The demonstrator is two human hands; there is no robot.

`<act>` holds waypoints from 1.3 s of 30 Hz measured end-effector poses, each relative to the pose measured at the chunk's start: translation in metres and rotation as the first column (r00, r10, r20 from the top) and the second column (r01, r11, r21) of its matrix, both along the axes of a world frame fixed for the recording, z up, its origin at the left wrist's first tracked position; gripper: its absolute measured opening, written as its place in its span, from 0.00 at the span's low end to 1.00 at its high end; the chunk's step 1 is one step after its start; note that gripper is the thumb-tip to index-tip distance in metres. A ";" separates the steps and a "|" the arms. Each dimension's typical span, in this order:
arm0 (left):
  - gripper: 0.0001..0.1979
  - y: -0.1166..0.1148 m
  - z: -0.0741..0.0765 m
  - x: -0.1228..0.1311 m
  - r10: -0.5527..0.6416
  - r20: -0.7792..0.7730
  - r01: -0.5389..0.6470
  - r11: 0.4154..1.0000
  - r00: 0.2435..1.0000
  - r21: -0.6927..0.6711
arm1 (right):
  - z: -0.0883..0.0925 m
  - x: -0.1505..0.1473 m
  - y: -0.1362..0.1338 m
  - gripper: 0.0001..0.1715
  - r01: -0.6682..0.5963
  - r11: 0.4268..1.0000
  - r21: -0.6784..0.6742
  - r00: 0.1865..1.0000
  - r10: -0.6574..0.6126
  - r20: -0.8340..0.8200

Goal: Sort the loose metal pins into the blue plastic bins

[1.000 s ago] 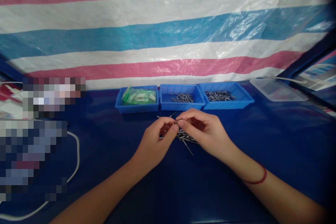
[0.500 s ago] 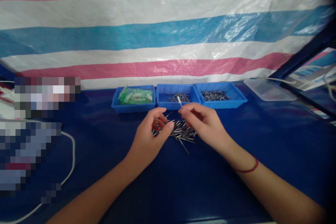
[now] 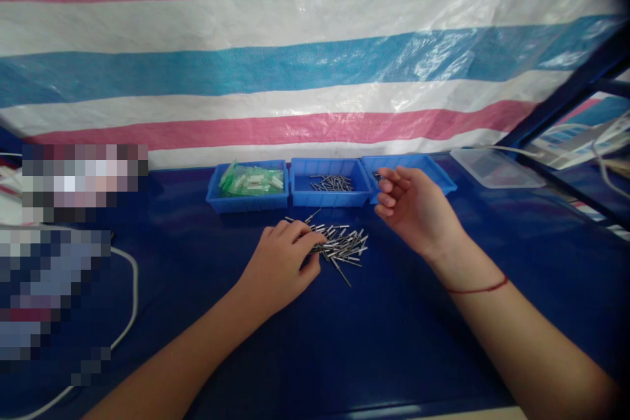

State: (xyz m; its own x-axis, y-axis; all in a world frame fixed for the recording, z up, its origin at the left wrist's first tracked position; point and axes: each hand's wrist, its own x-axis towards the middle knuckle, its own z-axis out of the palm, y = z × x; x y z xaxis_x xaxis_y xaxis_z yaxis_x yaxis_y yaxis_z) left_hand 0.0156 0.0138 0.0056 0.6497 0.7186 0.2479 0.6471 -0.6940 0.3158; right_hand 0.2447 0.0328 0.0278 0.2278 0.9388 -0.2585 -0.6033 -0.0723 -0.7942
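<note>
My left hand [image 3: 283, 259] rests at the left side of a loose pile of metal blind rivets [image 3: 344, 246] on the dark blue table. Its thumb and forefinger are apart, the fingertips touching the pile, and no rivet shows between them. My right hand [image 3: 418, 210] is over the front of the right blue bin [image 3: 438, 174], palm turned inward. Its fingers are loosely curled and separated, with no rivet visible in them; they hide most of that bin's contents. Several rivets lie in the middle blue bin [image 3: 329, 200].
The left blue bin [image 3: 246, 205] holds green and clear plastic packets [image 3: 253, 178]. A translucent plastic lid [image 3: 495, 167] lies at the back right. A white cable [image 3: 135, 289] curves along the left. Behind the bins hangs a striped plastic sheet [image 3: 295, 65].
My right hand has moved right from above the pile to the right bin, and the rivet it pinched no longer shows. My left hand has turned palm-down and lowered onto the pile.
</note>
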 end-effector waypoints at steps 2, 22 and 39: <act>0.12 0.001 -0.001 -0.001 -0.015 -0.062 0.017 0.999 0.998 0.035 | -0.002 -0.010 -0.004 0.07 -0.112 0.994 0.006 0.991 0.111 0.072; 0.07 0.009 0.000 -0.002 0.067 -0.114 -0.048 0.986 0.991 0.162 | -0.007 -0.028 -0.019 0.07 -0.639 0.768 -0.038 0.222 0.232 0.947; 0.08 0.005 0.006 0.002 0.323 0.487 -0.123 0.909 0.812 -0.398 | -0.011 -0.039 -0.024 0.10 -0.691 0.713 0.119 0.352 0.189 0.917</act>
State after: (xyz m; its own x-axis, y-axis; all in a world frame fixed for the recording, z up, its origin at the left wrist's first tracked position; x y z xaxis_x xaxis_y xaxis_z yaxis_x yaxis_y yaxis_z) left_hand 0.0175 0.0184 0.0114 0.2973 0.9284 0.2231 0.4302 -0.3389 0.8367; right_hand 0.2057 0.0093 0.0166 -0.4057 0.8867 0.2215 0.3387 0.3710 -0.8647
